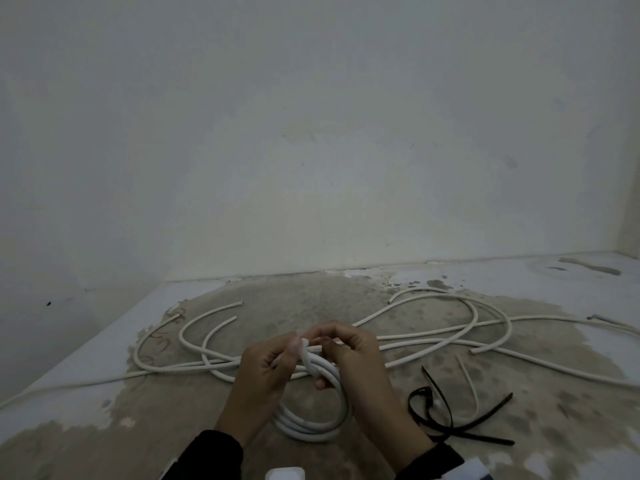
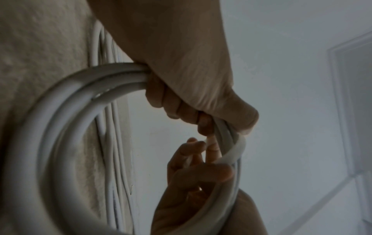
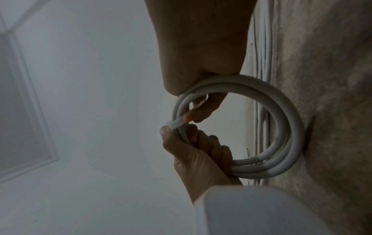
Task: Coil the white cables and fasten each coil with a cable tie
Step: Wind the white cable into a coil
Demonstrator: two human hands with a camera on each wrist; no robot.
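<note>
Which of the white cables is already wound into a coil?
The coiled cable, held up by the left hand and the right hand. The other white cables lie loose and unwound on the floor behind it.

cables (image 1: 433, 336): white | cable ties (image 1: 446, 424): black | sleeves (image 1: 211, 455): black

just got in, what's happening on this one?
A person holds a coil of white cable above the floor, left hand and right hand both gripping its top, where a white tie wraps it. More loose cables lie behind; black ties lie to the right.
</note>
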